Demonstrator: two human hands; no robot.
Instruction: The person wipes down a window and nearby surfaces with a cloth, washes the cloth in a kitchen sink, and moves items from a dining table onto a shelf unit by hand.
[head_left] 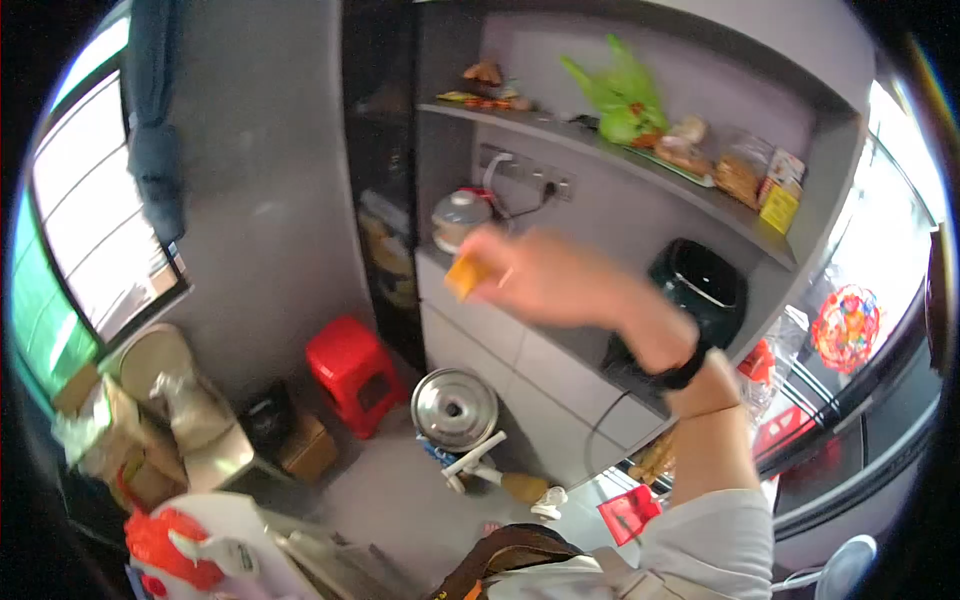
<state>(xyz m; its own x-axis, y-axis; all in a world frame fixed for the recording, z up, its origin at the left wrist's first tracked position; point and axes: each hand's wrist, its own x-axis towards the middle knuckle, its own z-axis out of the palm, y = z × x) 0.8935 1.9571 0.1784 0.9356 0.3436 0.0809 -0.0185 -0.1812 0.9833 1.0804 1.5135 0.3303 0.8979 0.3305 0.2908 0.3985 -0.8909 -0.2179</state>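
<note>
My right hand (pixel 530 278) reaches forward across the middle of the view, a dark band on its wrist. Pinched between its fingers is a small orange-yellow block (pixel 463 277), blurred, so its kind is unclear. Behind the hand, on the counter, stands a round appliance with a pale lid (pixel 460 218). To the right of the hand sits a dark green-black appliance (pixel 697 290), partly covered by my forearm. My left hand does not show.
Above the counter, a shelf (pixel 570 135) carries a green plastic bag (pixel 627 105) and several food packets. On the floor stand a red stool (pixel 355 375) and a round metal lidded pot (pixel 454 409). A white table (pixel 215 510) with a red bag is at lower left.
</note>
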